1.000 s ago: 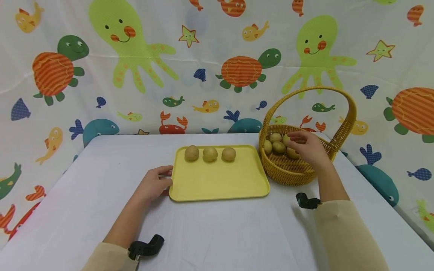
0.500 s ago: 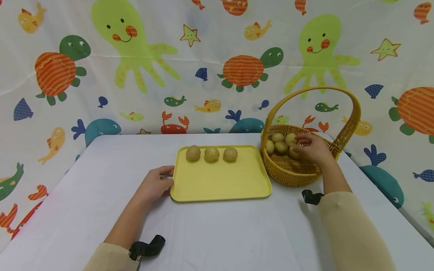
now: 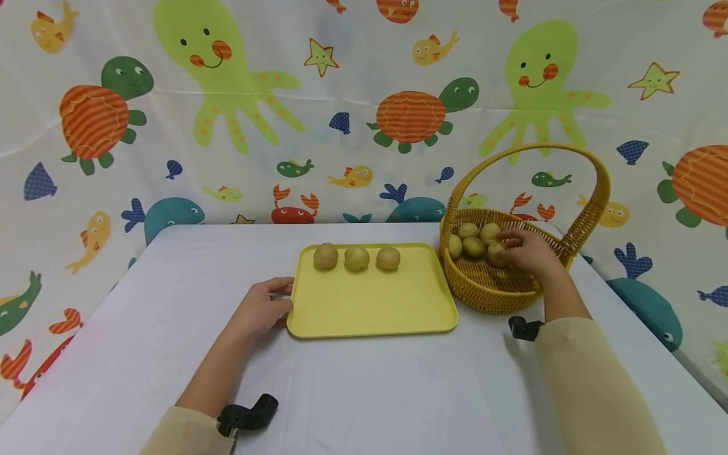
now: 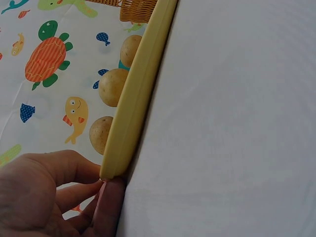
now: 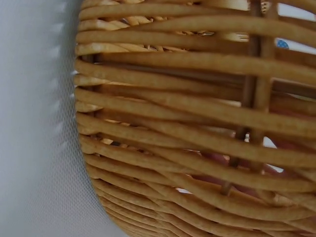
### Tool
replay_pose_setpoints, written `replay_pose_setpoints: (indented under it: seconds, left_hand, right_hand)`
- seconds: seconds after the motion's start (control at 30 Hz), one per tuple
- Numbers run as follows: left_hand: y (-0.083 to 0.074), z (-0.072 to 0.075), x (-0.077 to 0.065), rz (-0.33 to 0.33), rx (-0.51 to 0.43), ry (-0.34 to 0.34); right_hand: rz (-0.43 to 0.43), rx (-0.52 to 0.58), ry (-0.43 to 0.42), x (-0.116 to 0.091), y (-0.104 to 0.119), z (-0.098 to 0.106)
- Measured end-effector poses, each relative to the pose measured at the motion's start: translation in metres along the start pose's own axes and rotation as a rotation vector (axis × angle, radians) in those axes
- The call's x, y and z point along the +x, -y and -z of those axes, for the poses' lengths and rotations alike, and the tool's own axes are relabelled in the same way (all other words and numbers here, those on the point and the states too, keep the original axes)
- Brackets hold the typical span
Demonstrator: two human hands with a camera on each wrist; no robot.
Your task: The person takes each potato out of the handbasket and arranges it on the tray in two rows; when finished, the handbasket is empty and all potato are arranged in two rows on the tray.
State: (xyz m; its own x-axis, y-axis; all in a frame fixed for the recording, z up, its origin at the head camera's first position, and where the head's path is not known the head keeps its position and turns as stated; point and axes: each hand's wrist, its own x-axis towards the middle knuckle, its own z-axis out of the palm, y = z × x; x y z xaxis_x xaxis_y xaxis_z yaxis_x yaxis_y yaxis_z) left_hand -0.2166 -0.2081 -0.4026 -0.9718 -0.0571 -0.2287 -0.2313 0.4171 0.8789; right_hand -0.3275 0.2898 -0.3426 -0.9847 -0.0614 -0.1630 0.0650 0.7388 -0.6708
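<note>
My left hand point(image 3: 263, 308) is at the left edge of a yellow tray point(image 3: 370, 306), thumb and fingers pinching its rim; the left wrist view shows this hand point(image 4: 54, 192) at the tray's corner point(image 4: 116, 158). Three potatoes point(image 3: 356, 258) stand in a row along the tray's far side. Inside a wicker basket point(image 3: 489, 300) at the right, my right hand point(image 3: 529, 254) holds a potato point(image 3: 496, 254) between thumb and fingers, among several other potatoes point(image 3: 474, 247). The basket's woven wall point(image 5: 197, 113) hides most of that hand in the right wrist view.
The basket's tall handle point(image 3: 594, 183) arches over the right hand. A white cloth point(image 3: 364, 392) covers the table. Behind it hangs a curtain point(image 3: 250, 183) printed with sea animals. Each wrist wears a black camera mount point(image 3: 247, 414).
My right hand has come down and right within the basket onto the nearest potato, its fingers closing round it. The left hand stays at the tray's edge. The head view has shifted slightly.
</note>
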Motion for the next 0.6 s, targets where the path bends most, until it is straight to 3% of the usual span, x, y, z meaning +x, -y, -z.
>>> replay_pose_setpoints:
  seconds: [0.23,0.6]
  left_hand:
    - [-0.0001,-0.0003,0.0004,0.005,0.0,-0.006]
    - [-0.0027,-0.0001,0.0001,0.023,0.015,-0.008]
  right_hand:
    - [-0.002,-0.036,0.039,0.0037,-0.0013,-0.0007]
    - [-0.023,-0.088,0.027,0.0109,-0.0044,-0.0026]
